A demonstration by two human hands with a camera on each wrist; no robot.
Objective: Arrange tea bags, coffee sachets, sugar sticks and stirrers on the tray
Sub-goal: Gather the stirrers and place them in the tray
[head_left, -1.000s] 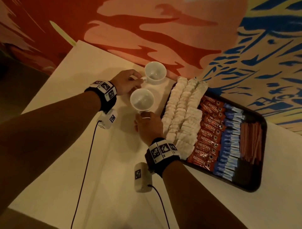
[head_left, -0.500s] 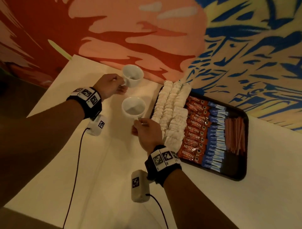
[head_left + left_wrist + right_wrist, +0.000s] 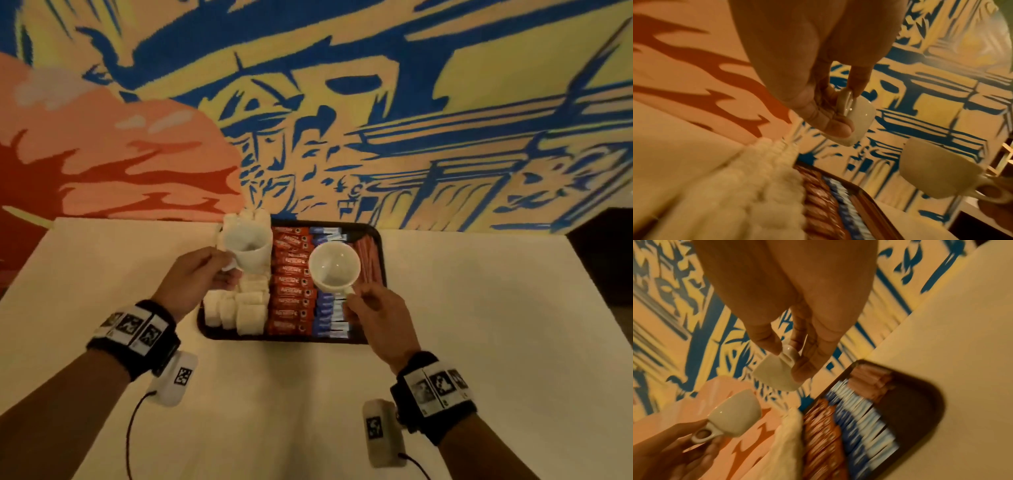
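A dark tray (image 3: 260, 337) lies at the table's far edge with rows of white tea bags (image 3: 239, 308), red coffee sachets (image 3: 291, 301), blue-and-white sugar sticks (image 3: 329, 315) and brown stirrers (image 3: 368, 260). My left hand (image 3: 229, 270) pinches the handle of a white cup (image 3: 248, 245) in the air over the tea bags. My right hand (image 3: 356, 294) pinches the handle of a second white cup (image 3: 334, 267) over the sugar sticks. The left wrist view shows fingers (image 3: 840, 126) on the cup's handle (image 3: 845, 104); the right wrist view shows its cup (image 3: 774, 376) above the tray (image 3: 916, 394).
The white table (image 3: 479, 308) stretches to both sides of the tray and toward me. A painted wall (image 3: 342, 102) rises right behind the tray. A dark gap (image 3: 609, 257) lies past the table's right end.
Both cups have left the table left of the tray and now hang over the tray. My view has swung right, so the tray is centred.
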